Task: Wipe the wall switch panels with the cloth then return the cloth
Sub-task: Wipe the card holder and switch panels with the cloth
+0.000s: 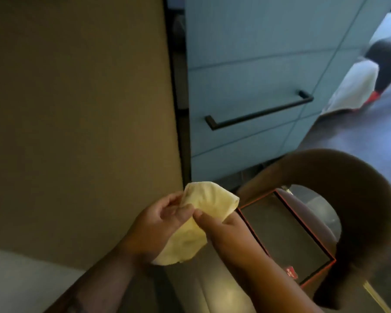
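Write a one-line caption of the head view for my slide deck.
Both hands, left hand and right hand, gather a yellow cloth beside a tan wall.

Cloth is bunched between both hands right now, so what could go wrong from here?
The cloth is pinched by the left hand and right hand at its middle only, so its loose lower part could slip free. No switch panel is in view, so the wiping target cannot be confirmed. The black box on the chair sits close beside the hands and could be knocked.

Dim, soft blur, wide-angle edge bending
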A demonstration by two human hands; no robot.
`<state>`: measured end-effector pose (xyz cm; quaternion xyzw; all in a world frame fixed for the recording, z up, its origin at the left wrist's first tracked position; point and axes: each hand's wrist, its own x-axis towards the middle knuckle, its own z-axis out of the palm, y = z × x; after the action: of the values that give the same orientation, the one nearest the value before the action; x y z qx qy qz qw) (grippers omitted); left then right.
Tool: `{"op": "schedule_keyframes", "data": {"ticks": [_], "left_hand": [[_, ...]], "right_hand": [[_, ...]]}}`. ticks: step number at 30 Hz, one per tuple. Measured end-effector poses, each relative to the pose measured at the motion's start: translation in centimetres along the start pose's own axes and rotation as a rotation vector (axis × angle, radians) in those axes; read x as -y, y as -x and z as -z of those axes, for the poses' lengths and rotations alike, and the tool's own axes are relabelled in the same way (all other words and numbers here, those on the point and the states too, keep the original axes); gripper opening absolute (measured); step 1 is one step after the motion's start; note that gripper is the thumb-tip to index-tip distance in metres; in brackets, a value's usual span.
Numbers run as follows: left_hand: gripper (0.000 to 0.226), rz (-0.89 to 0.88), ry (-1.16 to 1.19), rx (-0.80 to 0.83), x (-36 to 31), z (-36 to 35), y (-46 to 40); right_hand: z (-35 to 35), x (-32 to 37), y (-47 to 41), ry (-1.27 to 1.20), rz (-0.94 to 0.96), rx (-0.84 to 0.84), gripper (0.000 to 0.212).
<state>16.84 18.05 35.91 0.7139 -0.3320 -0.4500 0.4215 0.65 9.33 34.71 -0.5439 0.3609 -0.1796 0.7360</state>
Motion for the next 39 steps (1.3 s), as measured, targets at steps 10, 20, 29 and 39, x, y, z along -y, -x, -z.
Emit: {"op": "schedule_keyframes", "data": {"ticks": [10,20,29,39], "left_hand": [[0.028,-0.248,0.147,-0.098,-6.4,14.8,10.1],[0.017,-0.394,0.016,-0.696,-11.6,21.6,11.4],[0.095,-0.606,-1.107,-1.324,-15.9,34.5,9.3],[0.077,-0.759,-1.335,-1.434,-15.5,39.0,6.1]], "right_hand": [[-17.3,10.5,0.1,-0.086,0.041,0.108,0.067],[-24.3,20.5,-1.2,-0.081,0.32,-0.004,0.015],[-26.4,29.2,-5.0,0.286,0.873,-0.147,0.027],[-34.2,26.7,-10.5,0.75,1.359,-0.366,0.023]]}}
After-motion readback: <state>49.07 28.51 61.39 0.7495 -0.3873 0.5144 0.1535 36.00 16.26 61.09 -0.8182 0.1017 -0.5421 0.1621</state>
